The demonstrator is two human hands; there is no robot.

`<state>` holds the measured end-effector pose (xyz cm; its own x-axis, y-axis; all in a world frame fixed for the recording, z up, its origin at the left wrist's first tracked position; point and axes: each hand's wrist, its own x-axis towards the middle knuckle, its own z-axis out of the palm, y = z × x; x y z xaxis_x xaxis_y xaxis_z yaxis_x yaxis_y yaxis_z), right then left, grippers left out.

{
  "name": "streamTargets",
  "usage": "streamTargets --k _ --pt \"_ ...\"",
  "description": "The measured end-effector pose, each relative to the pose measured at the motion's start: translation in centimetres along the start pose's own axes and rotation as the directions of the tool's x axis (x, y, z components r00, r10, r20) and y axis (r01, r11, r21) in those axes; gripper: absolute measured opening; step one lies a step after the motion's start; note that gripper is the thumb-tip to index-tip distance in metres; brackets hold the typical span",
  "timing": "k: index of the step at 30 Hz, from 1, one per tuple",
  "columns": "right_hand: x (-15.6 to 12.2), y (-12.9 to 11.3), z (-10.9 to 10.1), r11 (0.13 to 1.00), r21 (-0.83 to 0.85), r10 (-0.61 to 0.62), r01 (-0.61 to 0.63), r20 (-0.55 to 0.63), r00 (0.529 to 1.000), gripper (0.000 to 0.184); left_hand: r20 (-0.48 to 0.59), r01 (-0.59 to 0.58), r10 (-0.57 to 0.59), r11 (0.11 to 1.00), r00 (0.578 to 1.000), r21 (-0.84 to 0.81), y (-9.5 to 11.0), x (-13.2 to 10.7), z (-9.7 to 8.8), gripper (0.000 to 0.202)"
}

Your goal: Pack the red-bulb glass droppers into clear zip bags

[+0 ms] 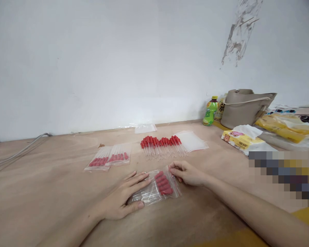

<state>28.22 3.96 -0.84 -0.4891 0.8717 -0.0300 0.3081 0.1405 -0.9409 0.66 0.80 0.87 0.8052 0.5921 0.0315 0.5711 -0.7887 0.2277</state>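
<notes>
At far left, a grey cable (23,151) runs along the brown tabletop (54,199) towards the foot of the wall. Next come two filled clear bags, (96,162) and (121,157), their edges meeting or overlapping; each holds red-bulbed droppers, bulbs towards the wearer. A small brown scrap (101,145) lies just beyond them.

The left hand (122,197) rests palm down, fingers extended and somewhat spread, over the left part of a zip bag (158,197). This bag lies flat directly between the two hands, its long axis running roughly left to right. The dropper stems point to the left hand; the stacked red bulbs (163,182) sit at the right end, beside the red-lined closure strip. The strip therefore crosses the bag's axis on the right hand's side, and the right hand is the nearer to it. The right hand (187,173) has its fingers curled in, thumb and fingertips pinching the far end of that strip.

Beyond the bag lies a row of loose droppers (161,145), also nearer the right hand. A flat bag (145,128) lies behind them, by the wall; a stack of flat bags (194,141) adjoins their right end.

Further right: a green-labelled bottle (209,112), a beige bucket bag (240,111), a yellow tissue box (238,139) and a yellow packet (285,127).
</notes>
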Motion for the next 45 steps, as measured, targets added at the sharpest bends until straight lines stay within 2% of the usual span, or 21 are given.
streamTargets --k 3,6,9,10,12,14,15,16,18,19,21,23,27,29,32,34,37,41,43,45 --pt "-0.1 0.0 0.1 0.985 0.074 0.165 -0.157 -0.115 0.98 0.033 -0.004 -0.02 0.02 1.0 1.0 -0.006 0.2 0.0 -0.2 0.059" --pt "0.0 0.0 0.8 0.982 0.109 0.167 -0.157 -0.094 0.981 0.047 -0.019 -0.037 0.037 0.999 0.999 0.013 0.3 0.1 -0.1 0.055" --pt "0.0 -0.2 1.2 0.983 0.078 0.172 -0.168 -0.054 0.984 0.055 -0.172 0.059 -0.043 0.994 0.984 0.087 -0.4 0.2 0.6 0.048" --pt "-0.1 -0.3 1.2 0.983 0.054 0.178 -0.176 -0.029 0.984 0.053 -0.262 0.123 -0.091 0.986 0.961 0.109 -0.7 0.2 0.9 0.046" --pt "-0.4 -0.5 0.8 0.981 0.02 0.19 -0.193 0.1 0.977 0.048 -0.435 0.252 -0.183 0.962 0.882 0.107 -1.5 0.2 1.4 0.042" --pt "-0.8 -0.8 0.4 0.98 0.018 0.188 -0.2 0.273 0.943 0.049 -0.527 0.31 -0.238 0.949 0.816 0.051 -1.8 0.1 1.6 0.037" --pt "-1.0 -0.9 0.2 0.983 0.015 0.169 -0.184 0.329 0.929 0.054 -0.532 0.303 -0.248 0.953 0.81 0.018 -1.7 0.0 1.6 0.035" --pt "-1.1 -1.0 0.1 0.99 0.001 0.13 -0.14 0.347 0.929 0.059 -0.512 0.274 -0.242 0.962 0.824 -0.012 -1.4 -0.1 1.5 0.035" --pt "-1.5 -1.3 0.1 0.994 -0.096 -0.024 0.054 0.29 0.957 0.062 -0.421 0.171 -0.175 0.984 0.89 -0.049 -0.3 -0.2 1.3 0.04" --pt "-1.6 -1.4 0.2 0.965 -0.189 -0.136 0.183 0.237 0.962 0.058 -0.374 0.108 -0.121 0.993 0.919 -0.055 0.3 -0.3 1.2 0.045" --pt "-1.8 -1.5 0.5 0.826 -0.399 -0.365 0.399 0.163 0.917 0.043 -0.288 0.011 -0.028 0.998 0.957 -0.061 1.5 -0.2 1.2 0.059" --pt "-1.7 -1.3 1.0 0.657 -0.55 -0.521 0.516 0.164 0.837 0.034 -0.218 -0.03 0.019 0.998 0.976 -0.05 2.3 -0.1 1.3 0.068" --pt "-1.1 -0.2 2.1 0.436 -0.708 -0.668 0.556 0.16 0.727 0.027 -0.187 -0.029 0.021 0.999 0.982 -0.038 2.2 0.3 1.6 0.068" --pt "-0.7 0.3 2.6 0.395 -0.743 -0.713 0.54 0.123 0.69 0.022 -0.206 -0.04 0.038 0.999 0.978 -0.004 1.9 0.3 1.6 0.074" --pt "-0.4 0.5 3.3 0.434 -0.711 -0.758 0.553 0.044 0.651 0.018 -0.272 -0.067 0.098 0.99 0.957 0.12 1.5 0.4 1.6 0.079" --pt "-0.3 0.5 3.7 0.462 -0.663 -0.776 0.589 0.018 0.63 0.018 -0.367 -0.065 0.155 0.967 0.917 0.246 1.4 0.6 1.5 0.06" --pt "-0.3 0.4 3.7 0.443 -0.595 -0.791 0.67 0.093 0.605 0.02 -0.445 -0.054 0.276 0.891 0.852 0.45 1.5 1.0 1.2 0.033" --pt "-0.6 0.4 3.0 0.448 -0.555 -0.742 0.701 0.207 0.638 0.031 -0.391 -0.143 0.425 0.805 0.816 0.576 1.6 1.1 0.6 0.026" --pt "-0.8 0.4 2.4 0.455 -0.569 -0.727 0.685 0.206 0.655 0.035 -0.388 -0.167 0.468 0.782 0.794 0.601 1.2 0.7 0.4 0.026" --pt "-1.0 0.5 1.8 0.484 -0.592 -0.715 0.644 0.158 0.682 0.036 -0.409 -0.16 0.48 0.777 0.776 0.609 0.4 0.1 0.0 0.026"
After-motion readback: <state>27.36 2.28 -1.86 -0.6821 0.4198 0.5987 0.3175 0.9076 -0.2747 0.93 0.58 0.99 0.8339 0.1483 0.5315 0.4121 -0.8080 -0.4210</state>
